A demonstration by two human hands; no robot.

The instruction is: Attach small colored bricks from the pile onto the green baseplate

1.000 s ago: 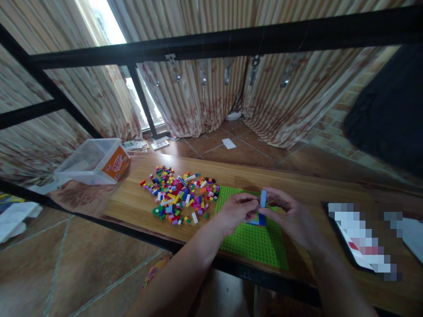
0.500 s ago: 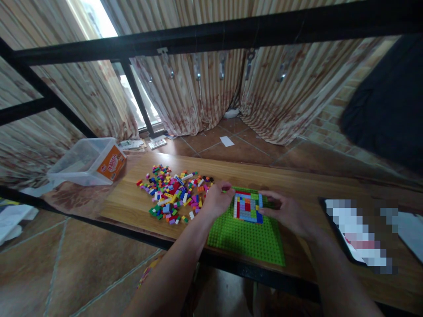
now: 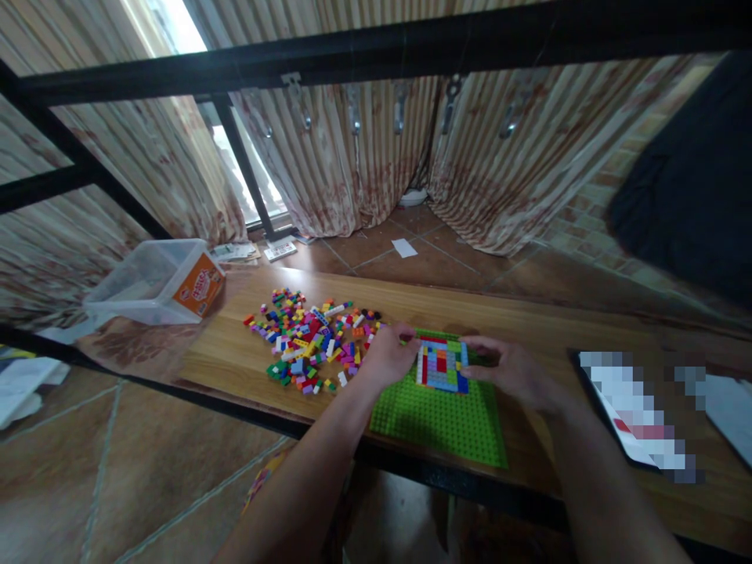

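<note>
A: Left hand (image 3: 388, 359), status?
B: Fingers loosely curled, thumb close to index. Any brick inside the curl: cannot tell. Just beside the left edge of the multicolour brick mosaic (image 3: 432, 374), over the green studded baseplate (image 3: 435, 431).
A: Right hand (image 3: 510, 373)?
B: Half open, thumb and index spread, visible gap between, no brick seen in grip. Tips at the mosaic's right edge; touching or just above, cannot tell.
A: Mosaic location?
B: Between both hands, flat on the baseplate. Red patch (image 3: 441, 366) near its middle, dark blue corner (image 3: 463, 384) just below the right thumb.
A: Surroundings?
B: Loose toy bricks (image 3: 305, 345) piled left of the left hand, on the wooden tabletop (image 3: 223, 348). Clear plastic bin (image 3: 132, 286), orange label, well beyond the pile. Right of the right hand: dark-rimmed flat item (image 3: 626, 435), partly pixelated.
</note>
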